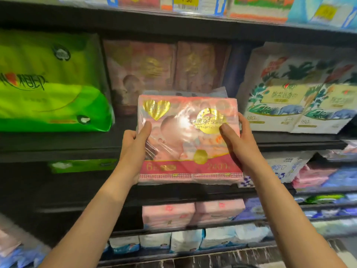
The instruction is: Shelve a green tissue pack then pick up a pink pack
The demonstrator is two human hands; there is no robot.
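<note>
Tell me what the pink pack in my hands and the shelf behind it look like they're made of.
Pink pack: glossy clear plastic film, judging by glare and wrinkles, likely over soft tissue; gold emblems look foil-like. Shelf: dark, matte, probably painted metal, though blur leaves it open.

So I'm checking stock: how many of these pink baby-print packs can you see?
3. One pink pack gripped by the left hand and right hand; two more upright side by side on the shelf behind it. Others may be hidden.
</note>
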